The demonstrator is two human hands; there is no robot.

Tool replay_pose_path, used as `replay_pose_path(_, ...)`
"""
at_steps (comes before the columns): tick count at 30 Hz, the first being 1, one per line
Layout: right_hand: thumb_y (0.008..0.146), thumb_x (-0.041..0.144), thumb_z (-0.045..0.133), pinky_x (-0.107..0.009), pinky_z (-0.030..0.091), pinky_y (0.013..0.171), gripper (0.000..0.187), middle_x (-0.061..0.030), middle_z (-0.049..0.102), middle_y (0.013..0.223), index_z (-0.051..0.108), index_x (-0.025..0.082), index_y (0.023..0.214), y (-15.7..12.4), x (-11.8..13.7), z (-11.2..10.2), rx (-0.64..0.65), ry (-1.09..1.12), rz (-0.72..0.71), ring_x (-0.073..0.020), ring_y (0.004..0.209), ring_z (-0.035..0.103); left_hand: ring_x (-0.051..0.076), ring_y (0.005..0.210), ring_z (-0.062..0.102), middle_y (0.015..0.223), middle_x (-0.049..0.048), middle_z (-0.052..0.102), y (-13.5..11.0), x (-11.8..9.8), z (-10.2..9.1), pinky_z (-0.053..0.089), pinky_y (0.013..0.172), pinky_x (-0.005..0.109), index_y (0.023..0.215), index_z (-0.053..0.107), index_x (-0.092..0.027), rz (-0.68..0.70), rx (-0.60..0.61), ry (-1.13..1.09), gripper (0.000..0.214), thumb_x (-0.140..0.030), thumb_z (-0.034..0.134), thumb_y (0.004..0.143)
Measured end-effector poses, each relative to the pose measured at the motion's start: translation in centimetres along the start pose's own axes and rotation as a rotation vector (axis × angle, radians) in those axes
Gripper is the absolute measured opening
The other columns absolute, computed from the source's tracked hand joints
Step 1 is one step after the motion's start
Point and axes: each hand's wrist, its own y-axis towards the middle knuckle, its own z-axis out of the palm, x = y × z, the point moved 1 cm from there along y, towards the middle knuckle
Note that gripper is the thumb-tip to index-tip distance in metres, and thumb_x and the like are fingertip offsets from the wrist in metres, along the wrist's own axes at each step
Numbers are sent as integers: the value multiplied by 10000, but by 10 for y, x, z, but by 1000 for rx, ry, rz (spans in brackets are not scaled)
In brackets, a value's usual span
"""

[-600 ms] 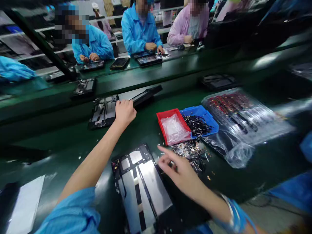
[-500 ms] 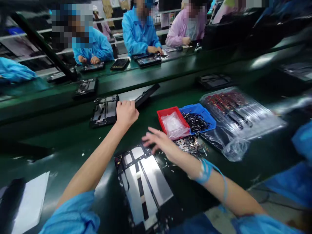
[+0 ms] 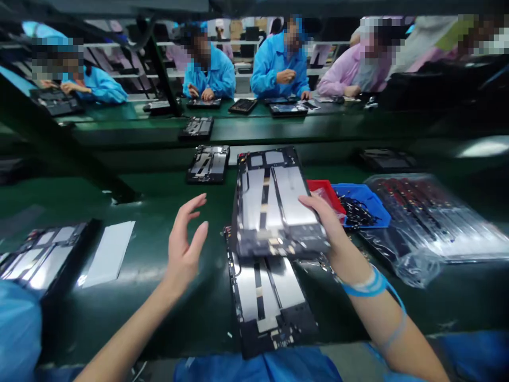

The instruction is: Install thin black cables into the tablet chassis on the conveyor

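My right hand grips the right edge of an opened tablet, its thumb on top. Silver battery panels, dark strips and a circuit board show on that tablet, which is raised and tilted toward me. Below it a second opened tablet lies on the green bench, its far part covered by the held one. My left hand is empty, to the left of both tablets, with fingers and thumb apart. A light blue band circles my right wrist.
Right of the held tablet are a red tray, a blue tray of small black parts and plastic-wrapped parts. Another tablet lies behind; white sheets lie left. Co-workers sit opposite. A dark post slants at left.
The dark slab my left hand gripped at the back is now a tablet held by my right hand, nearer me. My left hand has let go and moved back. The view has swung left.
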Motion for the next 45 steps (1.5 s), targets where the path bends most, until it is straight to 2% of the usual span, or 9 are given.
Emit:
replay_pose_path(3,665,464,683,-358,533,739,428,-46,731,927,693,249,1034,-45,-14,-12,92,17,135,-247,875,676,219,1369,397,1472,36,448,-73,17,-4,363,1087,344,1396,450,-312,-276,-71,-172,437,-346,467,961)
replay_pose_path(6,656,462,709,-347,532,741,532,-49,732,1006,665,237,1135,-81,-32,-8,211,46,314,-235,865,681,200,1425,311,1544,6,348,-129,12,22,279,1162,337,1449,386,-332,-479,-61,-300,463,-369,402,988)
replay_pose_path(10,698,511,676,-347,528,715,608,-71,722,987,626,206,1222,-103,-56,-6,165,-91,319,-228,842,665,179,1474,162,1593,-44,221,-151,-9,50,132,1212,306,1499,289,-350,-592,-24,-310,533,-408,412,984)
replay_pose_path(16,850,457,546,-426,450,1000,417,-98,645,1191,674,231,1176,-112,-77,-15,-6,-449,-43,-248,1118,581,190,1473,124,1599,-62,154,-137,-10,53,65,1209,305,1520,212,-340,-650,7,-295,611,-473,428,964)
replay_pose_path(28,931,374,482,-379,477,1003,430,-87,626,1271,544,246,1337,-158,-72,-4,-61,-363,11,-204,1177,571,212,1469,174,1584,-76,239,-131,-42,44,76,1212,326,1533,199,-299,-821,107,-175,627,-462,394,960)
replay_pose_path(32,916,345,504,-361,532,860,308,-80,702,1125,678,247,1150,-135,-62,-31,10,-454,-25,-202,1006,647,207,1474,153,1570,-127,256,-130,-19,33,61,1219,344,1495,290,-370,-763,153,-188,563,-416,430,951)
replay_pose_path(37,877,234,548,-316,492,686,163,-49,713,842,710,214,892,-111,-56,-80,-293,-781,-129,-176,763,612,303,1418,316,1502,-67,412,-92,5,24,228,1203,476,1351,511,-388,-770,109,-231,472,-446,550,885)
replay_pose_path(41,849,164,589,-283,469,699,110,-21,677,759,692,203,842,-102,-57,-81,-32,-924,-184,-158,754,589,288,1422,301,1491,-111,412,-45,-15,26,236,1198,486,1307,536,-453,-482,122,-39,470,-399,629,850)
replay_pose_path(45,838,181,628,-277,447,715,59,-39,683,822,685,190,851,-90,-50,-61,143,-1135,-118,-174,861,595,264,1355,402,1460,-97,449,-8,-38,43,305,1156,443,1243,592,-411,-113,343,136,375,-321,587,879)
